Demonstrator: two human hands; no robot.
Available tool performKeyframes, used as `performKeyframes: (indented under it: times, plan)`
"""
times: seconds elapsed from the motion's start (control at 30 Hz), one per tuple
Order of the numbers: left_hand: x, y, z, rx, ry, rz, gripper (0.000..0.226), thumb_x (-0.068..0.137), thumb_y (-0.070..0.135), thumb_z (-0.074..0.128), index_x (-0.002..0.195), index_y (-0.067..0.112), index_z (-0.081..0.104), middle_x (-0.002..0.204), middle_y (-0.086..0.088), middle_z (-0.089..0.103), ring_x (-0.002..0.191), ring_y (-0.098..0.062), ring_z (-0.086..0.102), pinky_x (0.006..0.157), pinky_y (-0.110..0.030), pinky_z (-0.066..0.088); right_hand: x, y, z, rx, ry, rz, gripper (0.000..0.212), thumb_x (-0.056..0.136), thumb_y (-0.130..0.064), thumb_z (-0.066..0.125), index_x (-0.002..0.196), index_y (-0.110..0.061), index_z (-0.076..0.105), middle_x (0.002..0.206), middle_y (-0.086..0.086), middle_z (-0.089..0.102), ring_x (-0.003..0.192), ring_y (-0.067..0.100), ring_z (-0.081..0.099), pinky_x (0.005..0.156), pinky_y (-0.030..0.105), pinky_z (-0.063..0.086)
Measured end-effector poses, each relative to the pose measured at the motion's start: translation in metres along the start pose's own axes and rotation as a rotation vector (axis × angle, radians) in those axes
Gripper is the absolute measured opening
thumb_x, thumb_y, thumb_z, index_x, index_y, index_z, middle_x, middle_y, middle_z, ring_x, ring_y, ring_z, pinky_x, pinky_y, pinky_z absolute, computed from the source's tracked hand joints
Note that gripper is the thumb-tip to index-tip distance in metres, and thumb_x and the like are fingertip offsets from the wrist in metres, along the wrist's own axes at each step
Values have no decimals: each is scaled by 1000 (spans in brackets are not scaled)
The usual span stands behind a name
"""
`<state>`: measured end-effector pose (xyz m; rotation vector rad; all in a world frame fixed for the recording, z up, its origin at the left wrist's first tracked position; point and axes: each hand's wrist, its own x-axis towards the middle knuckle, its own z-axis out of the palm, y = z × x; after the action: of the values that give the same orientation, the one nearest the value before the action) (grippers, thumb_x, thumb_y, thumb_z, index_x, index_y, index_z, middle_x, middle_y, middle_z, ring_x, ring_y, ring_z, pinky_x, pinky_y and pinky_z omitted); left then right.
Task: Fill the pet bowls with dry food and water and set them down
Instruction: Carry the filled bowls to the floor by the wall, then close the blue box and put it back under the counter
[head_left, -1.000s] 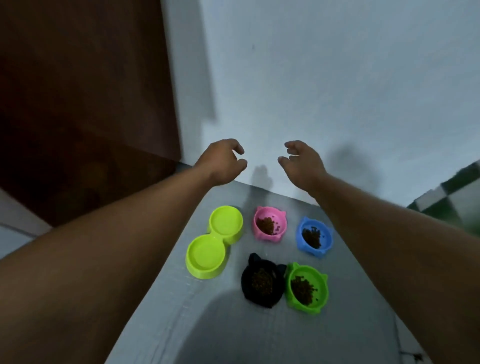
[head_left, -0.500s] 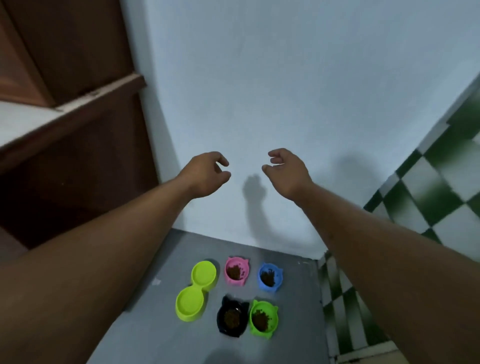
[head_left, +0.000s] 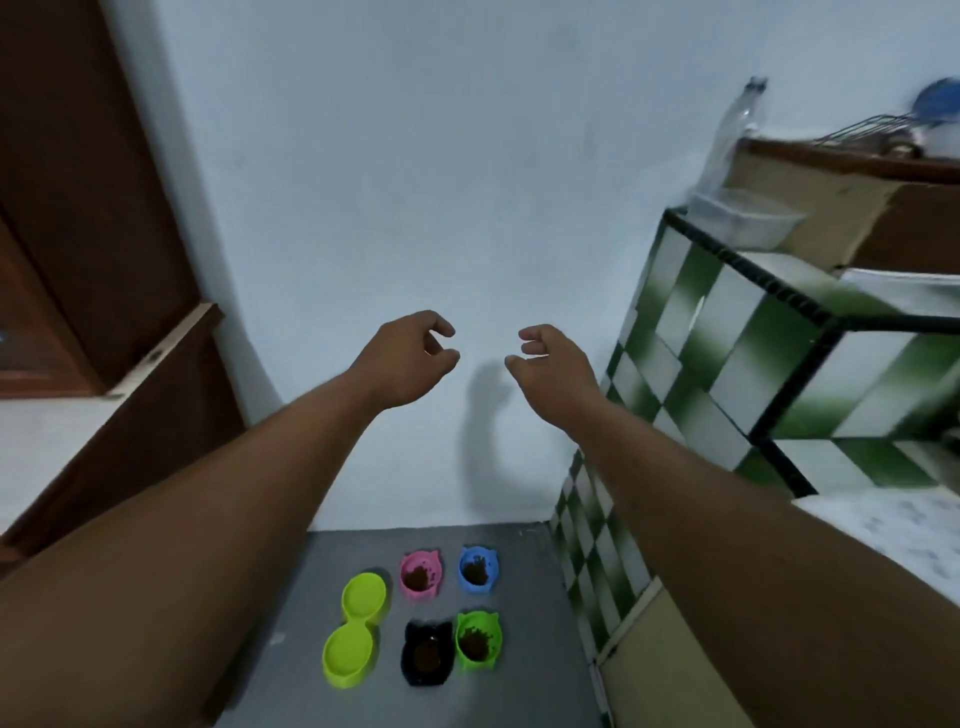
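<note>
Four small bowls sat on the grey floor (head_left: 535, 665) with dry food in them: pink bowl (head_left: 415, 595), blue bowl (head_left: 475, 588), black bowl (head_left: 423, 678) and green bowl (head_left: 475, 664). Beside them, the yellow-green double bowl (head_left: 348, 656) looked empty, so water seemed left to do. The left hand (head_left: 402, 358) and right hand (head_left: 556, 364) hovered above, fingers (head_left: 440, 327) loosely curled, holding nothing. A tiled counter (head_left: 727, 364) with a bottle (head_left: 730, 135) stood to the right.

My left hand (head_left: 402, 358) and right hand (head_left: 553, 364) hang empty, fingers loosely curled, well above the lime double bowl (head_left: 356, 629); four kibble-filled bowls sit right of it.
</note>
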<state>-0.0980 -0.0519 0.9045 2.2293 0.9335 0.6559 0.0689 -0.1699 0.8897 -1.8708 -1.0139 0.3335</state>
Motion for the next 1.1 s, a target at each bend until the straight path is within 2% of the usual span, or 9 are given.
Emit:
performKeyframes:
  times: [0.23, 0.37, 0.5, 0.57, 0.73, 0.8, 0.87, 1.0, 1.1]
  plan:
    - [-80, 45, 2, -68, -141, 132, 26, 95, 30, 67, 120, 25, 63, 93, 8, 69, 82, -10, 64, 70, -27, 51, -115, -21, -64, -45, 178, 25, 37, 93, -32, 64, 128, -26, 56, 118, -7, 61, 99, 10, 62, 80, 31, 57]
    - [-120, 79, 19, -118, -204, 175, 24, 95, 31, 67, 119, 26, 64, 92, 6, 70, 83, -12, 65, 67, -26, 48, -183, -26, -110, -48, 279, 55, 34, 92, -29, 64, 125, -22, 58, 111, -5, 62, 95, 9, 63, 66, 16, 48]
    - [-161, 127, 49, -112, -280, 277, 25, 96, 33, 67, 119, 25, 64, 93, 5, 69, 87, -11, 63, 69, -26, 46, -249, -17, -162, -102, 382, 98, 34, 91, -29, 65, 124, -20, 59, 105, -4, 65, 89, 8, 63, 69, 17, 46]
    - [-185, 153, 66, -122, -320, 343, 23, 96, 32, 67, 117, 24, 65, 93, 2, 69, 86, -10, 63, 68, -23, 45, -283, -10, -188, -111, 430, 129, 35, 89, -31, 66, 123, -21, 60, 102, -4, 67, 89, 10, 64, 74, 22, 49]
    - [-248, 221, 108, -153, -431, 468, 21, 96, 31, 69, 115, 21, 67, 84, -7, 67, 81, -26, 68, 68, -30, 51, -370, 9, -246, -126, 548, 193, 30, 89, -30, 66, 116, -20, 61, 99, -3, 68, 87, 12, 64, 78, 27, 51]
    - [-273, 249, 125, -164, -447, 498, 21, 95, 29, 69, 114, 20, 68, 84, -13, 67, 73, -24, 63, 67, -34, 49, -407, 17, -269, -128, 575, 215, 28, 89, -31, 66, 114, -20, 61, 98, -4, 68, 86, 12, 63, 74, 25, 50]
    - [-299, 277, 144, -163, -464, 529, 21, 95, 29, 69, 114, 20, 68, 80, -5, 67, 72, -21, 63, 70, -37, 51, -444, 25, -293, -125, 593, 250, 26, 90, -32, 66, 113, -21, 61, 97, -5, 67, 83, 11, 63, 67, 22, 47]
    - [-361, 328, 186, -184, -511, 551, 21, 93, 35, 70, 111, 24, 69, 86, -3, 73, 82, -25, 71, 76, -43, 59, -516, 47, -341, -150, 626, 312, 26, 89, -34, 66, 111, -23, 61, 99, -3, 67, 84, 14, 63, 63, 26, 48]
    - [-409, 357, 218, -212, -580, 540, 21, 93, 37, 71, 110, 26, 69, 85, -3, 74, 84, -23, 72, 81, -47, 62, -565, 63, -374, -133, 657, 361, 25, 90, -33, 66, 112, -21, 60, 100, -1, 67, 73, 15, 61, 57, 24, 48]
